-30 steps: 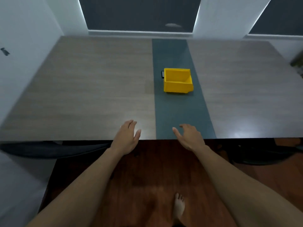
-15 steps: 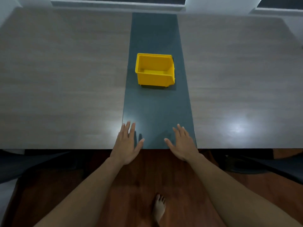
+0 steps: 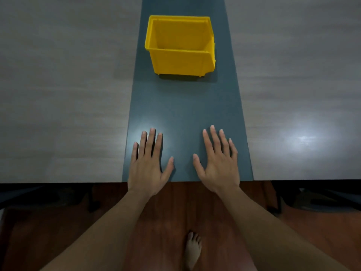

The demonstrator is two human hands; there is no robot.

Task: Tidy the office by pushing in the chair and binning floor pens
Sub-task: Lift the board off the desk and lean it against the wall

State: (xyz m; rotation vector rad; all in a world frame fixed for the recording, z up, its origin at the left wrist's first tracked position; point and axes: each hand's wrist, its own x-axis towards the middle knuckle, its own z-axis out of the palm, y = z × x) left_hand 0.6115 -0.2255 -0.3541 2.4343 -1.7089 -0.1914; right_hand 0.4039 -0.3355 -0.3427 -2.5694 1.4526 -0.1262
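Observation:
A yellow plastic bin (image 3: 180, 45) stands on the dark grey centre strip of the table (image 3: 58, 94), a little beyond my hands. Its inside looks bare. My left hand (image 3: 148, 165) lies flat on the strip near the table's front edge, fingers spread and holding nothing. My right hand (image 3: 219, 163) lies flat beside it in the same way, also with nothing in it. No pens show in this view. Dark chair parts (image 3: 312, 198) sit under the table at the right, and a dark chair shape (image 3: 39, 194) sits under it at the left.
The table's front edge runs across the view just behind my wrists. Below it is reddish wooden floor (image 3: 168, 212) with my bare foot (image 3: 193, 249) on it. Bright light reflections lie on the tabletop at the right.
The view has moved closer and tilted down, so the bin looks larger and nearer. Both hands went from hovering at the table edge to lying flat on the grey strip.

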